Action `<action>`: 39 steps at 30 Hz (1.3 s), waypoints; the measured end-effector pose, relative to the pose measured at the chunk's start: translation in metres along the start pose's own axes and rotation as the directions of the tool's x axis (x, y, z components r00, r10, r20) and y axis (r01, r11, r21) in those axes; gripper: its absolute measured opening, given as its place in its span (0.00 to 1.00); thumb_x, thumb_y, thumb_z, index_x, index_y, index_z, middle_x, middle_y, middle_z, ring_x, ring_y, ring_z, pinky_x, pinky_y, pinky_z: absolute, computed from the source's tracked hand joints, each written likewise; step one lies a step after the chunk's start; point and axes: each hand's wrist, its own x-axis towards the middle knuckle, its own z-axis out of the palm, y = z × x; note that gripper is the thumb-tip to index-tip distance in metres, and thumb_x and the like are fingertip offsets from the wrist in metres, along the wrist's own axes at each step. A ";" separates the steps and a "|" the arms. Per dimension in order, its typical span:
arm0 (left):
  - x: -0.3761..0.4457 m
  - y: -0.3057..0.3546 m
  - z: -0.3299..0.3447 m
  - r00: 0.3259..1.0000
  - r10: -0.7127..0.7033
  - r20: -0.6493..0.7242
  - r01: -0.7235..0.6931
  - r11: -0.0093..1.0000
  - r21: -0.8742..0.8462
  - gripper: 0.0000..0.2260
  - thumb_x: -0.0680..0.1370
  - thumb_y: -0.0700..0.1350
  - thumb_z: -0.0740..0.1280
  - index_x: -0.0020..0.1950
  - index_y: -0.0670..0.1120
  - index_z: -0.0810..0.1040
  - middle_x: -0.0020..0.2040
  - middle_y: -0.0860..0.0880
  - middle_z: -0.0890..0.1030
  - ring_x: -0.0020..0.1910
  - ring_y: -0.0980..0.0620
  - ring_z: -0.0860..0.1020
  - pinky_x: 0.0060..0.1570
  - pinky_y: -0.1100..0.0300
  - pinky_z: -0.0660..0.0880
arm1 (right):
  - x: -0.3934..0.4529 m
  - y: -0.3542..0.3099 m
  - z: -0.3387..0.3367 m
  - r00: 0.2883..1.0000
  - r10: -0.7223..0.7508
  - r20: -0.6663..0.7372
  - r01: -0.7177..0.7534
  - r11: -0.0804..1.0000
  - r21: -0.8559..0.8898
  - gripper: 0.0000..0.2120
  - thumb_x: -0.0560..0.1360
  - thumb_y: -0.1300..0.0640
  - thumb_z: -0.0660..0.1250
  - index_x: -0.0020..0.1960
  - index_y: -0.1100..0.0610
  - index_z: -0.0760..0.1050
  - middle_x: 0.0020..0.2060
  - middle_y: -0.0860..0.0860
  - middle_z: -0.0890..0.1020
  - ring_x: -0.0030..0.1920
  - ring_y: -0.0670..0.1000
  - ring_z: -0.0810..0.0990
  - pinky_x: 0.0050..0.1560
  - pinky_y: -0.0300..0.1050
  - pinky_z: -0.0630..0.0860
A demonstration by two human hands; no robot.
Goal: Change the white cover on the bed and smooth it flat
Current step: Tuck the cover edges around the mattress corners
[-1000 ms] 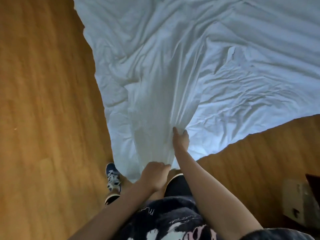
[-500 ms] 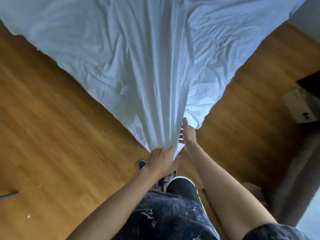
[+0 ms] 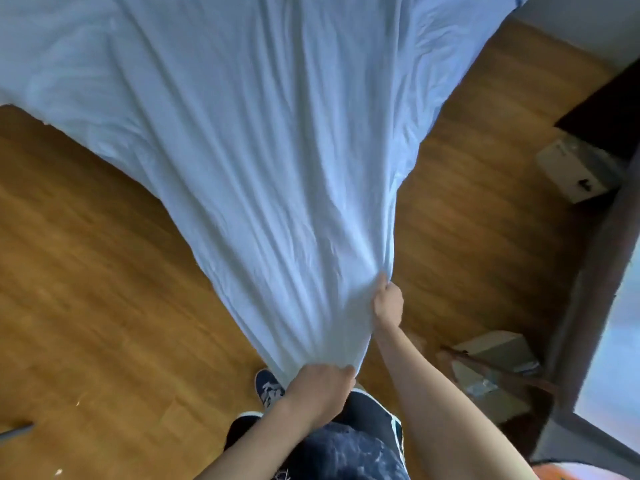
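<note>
I see the white cover (image 3: 277,150) spread over the wooden floor (image 3: 86,289), its near end bunched. My left hand (image 3: 320,384) clenches that bunched end; my right hand (image 3: 388,303) pinches the cover's right edge just beyond it.

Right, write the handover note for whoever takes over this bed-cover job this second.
Left hand: grips the bunched end of the white cover, low by the knees.
Right hand: pinches the cover's right edge, farther up.
Cover: pulled taut from both hands, fanning out over the wooden floor; heavily creased. The bed itself is not in view.
Done: cover gathered and in hand.
Left: get it spread over the bed, then smooth it flat.
Mind the cardboard boxes on the right.
</note>
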 end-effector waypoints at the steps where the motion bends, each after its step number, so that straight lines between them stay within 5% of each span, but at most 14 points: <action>1: -0.007 0.004 0.008 1.000 0.014 0.014 -0.014 1.000 0.006 0.12 0.82 0.42 0.53 0.61 0.43 0.72 0.49 0.39 0.81 0.47 0.36 0.81 0.39 0.52 0.71 | -0.009 0.016 -0.005 0.999 0.015 -0.030 -0.016 0.999 -0.046 0.22 0.82 0.46 0.49 0.48 0.59 0.76 0.42 0.53 0.76 0.46 0.58 0.75 0.44 0.47 0.67; 4: -0.032 0.019 0.030 0.995 0.063 0.080 -0.062 0.998 -0.021 0.04 0.77 0.44 0.65 0.49 0.45 0.77 0.36 0.43 0.82 0.34 0.42 0.82 0.29 0.57 0.67 | -0.033 0.058 -0.013 0.992 -0.008 -0.124 -0.012 0.988 -0.156 0.22 0.83 0.47 0.49 0.49 0.60 0.76 0.45 0.56 0.78 0.46 0.59 0.75 0.44 0.47 0.66; 6: -0.044 0.030 0.055 0.986 0.122 0.110 -0.122 0.992 -0.008 0.07 0.74 0.49 0.72 0.41 0.48 0.76 0.26 0.48 0.78 0.23 0.48 0.79 0.22 0.63 0.63 | -0.047 0.076 -0.016 0.977 -0.024 -0.210 -0.021 0.978 -0.208 0.22 0.83 0.48 0.48 0.51 0.60 0.76 0.48 0.59 0.80 0.50 0.62 0.77 0.44 0.48 0.66; 10: -0.062 0.038 0.098 0.999 0.050 0.018 -0.046 0.983 -0.177 0.08 0.82 0.40 0.56 0.58 0.43 0.70 0.49 0.42 0.79 0.46 0.41 0.80 0.37 0.54 0.68 | -0.055 0.092 -0.015 0.962 -0.043 -0.271 -0.030 0.965 -0.260 0.20 0.82 0.51 0.50 0.53 0.61 0.76 0.51 0.61 0.80 0.53 0.63 0.77 0.46 0.49 0.67; 13: -0.080 0.027 0.119 0.993 -0.007 0.119 0.047 0.941 -0.335 0.11 0.82 0.43 0.55 0.64 0.43 0.67 0.58 0.42 0.73 0.55 0.39 0.75 0.46 0.50 0.71 | -0.047 0.096 -0.015 0.987 0.087 -0.136 -0.120 0.959 -0.258 0.14 0.79 0.58 0.55 0.62 0.60 0.70 0.58 0.61 0.77 0.57 0.62 0.76 0.49 0.49 0.69; 16: -0.098 0.002 0.130 0.962 -0.078 0.263 0.166 0.928 -0.333 0.15 0.82 0.46 0.54 0.67 0.43 0.66 0.64 0.42 0.71 0.61 0.39 0.72 0.53 0.49 0.71 | -0.054 0.104 -0.010 0.987 0.144 -0.064 -0.157 0.936 -0.315 0.23 0.77 0.58 0.57 0.72 0.59 0.61 0.65 0.60 0.73 0.62 0.62 0.73 0.56 0.52 0.71; 22: -0.114 -0.071 0.114 0.905 -0.278 0.322 0.368 0.891 -0.266 0.12 0.83 0.47 0.54 0.62 0.44 0.70 0.61 0.43 0.74 0.59 0.41 0.74 0.55 0.51 0.71 | -0.092 0.135 0.017 0.956 0.265 0.123 -0.205 0.908 -0.366 0.21 0.77 0.56 0.59 0.69 0.58 0.67 0.65 0.57 0.75 0.63 0.59 0.74 0.57 0.46 0.70; 26: -0.112 -0.117 0.074 0.901 -0.369 0.228 0.421 0.873 -0.248 0.14 0.83 0.47 0.54 0.64 0.45 0.70 0.62 0.45 0.75 0.58 0.44 0.76 0.55 0.51 0.73 | -0.115 0.130 0.031 0.929 0.318 0.190 -0.216 0.881 -0.421 0.19 0.76 0.56 0.59 0.66 0.59 0.69 0.63 0.58 0.76 0.62 0.59 0.75 0.58 0.45 0.71; 39: -0.164 -0.276 0.007 0.851 -0.502 0.152 0.511 0.730 -0.454 0.15 0.83 0.49 0.56 0.68 0.47 0.70 0.65 0.47 0.75 0.59 0.46 0.76 0.53 0.54 0.73 | -0.161 -0.033 0.142 0.933 0.042 0.358 0.170 0.826 -0.538 0.15 0.77 0.59 0.57 0.61 0.61 0.75 0.54 0.56 0.80 0.51 0.57 0.78 0.48 0.46 0.72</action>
